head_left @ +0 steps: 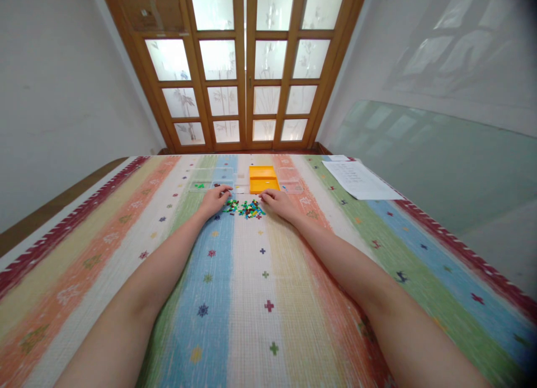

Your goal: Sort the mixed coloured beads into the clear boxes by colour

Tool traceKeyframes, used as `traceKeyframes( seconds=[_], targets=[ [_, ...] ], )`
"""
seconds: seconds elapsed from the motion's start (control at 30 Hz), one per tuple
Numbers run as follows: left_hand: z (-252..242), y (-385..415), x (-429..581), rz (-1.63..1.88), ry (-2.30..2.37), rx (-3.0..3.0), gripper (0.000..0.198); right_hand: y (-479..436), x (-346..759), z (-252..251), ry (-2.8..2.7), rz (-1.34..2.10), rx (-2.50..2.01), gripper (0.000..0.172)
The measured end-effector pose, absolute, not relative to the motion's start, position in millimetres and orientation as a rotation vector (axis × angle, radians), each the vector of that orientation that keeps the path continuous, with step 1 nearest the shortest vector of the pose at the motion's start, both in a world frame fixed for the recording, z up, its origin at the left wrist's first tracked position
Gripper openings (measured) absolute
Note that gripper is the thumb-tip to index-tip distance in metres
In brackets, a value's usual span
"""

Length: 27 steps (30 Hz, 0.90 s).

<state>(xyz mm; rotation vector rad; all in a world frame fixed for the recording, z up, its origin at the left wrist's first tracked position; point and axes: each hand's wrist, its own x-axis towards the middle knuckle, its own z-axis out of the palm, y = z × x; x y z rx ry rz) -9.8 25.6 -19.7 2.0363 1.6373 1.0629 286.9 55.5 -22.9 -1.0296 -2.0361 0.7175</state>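
Nothing legible; lines on the white sheet (361,182) too small.

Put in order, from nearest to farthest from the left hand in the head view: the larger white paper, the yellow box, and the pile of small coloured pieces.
1. Pile of small coloured pieces: just right of the left hand.
2. Yellow box: farther right, beyond the pile.
3. Larger white paper: far off to the right.

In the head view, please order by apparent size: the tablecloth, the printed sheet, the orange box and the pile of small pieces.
1. Tablecloth
2. Printed sheet
3. Orange box and pile of small pieces: too alike to rank
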Motion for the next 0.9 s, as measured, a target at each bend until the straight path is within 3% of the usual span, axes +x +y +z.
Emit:
traceKeyframes(
  seconds=[0.33,0.63,0.9],
  targets=[
    [0.3,5.2,30.5,0.791,1.288,2.64,0.03,46.7,285.8,-20.4,-2.229,0.506,-0.974,0.023],
    [-7.3,6.3,31.8,0.807,1.323,2.596,0.028,36.4,275.4,-19.2,-2.442,0.265,-0.902,0.03],
    [-10.3,7.7,30.3,0.79,1.302,2.623,0.027,33.9,268.0,-18.9,-2.447,0.223,-0.971,0.014]
  ],
)
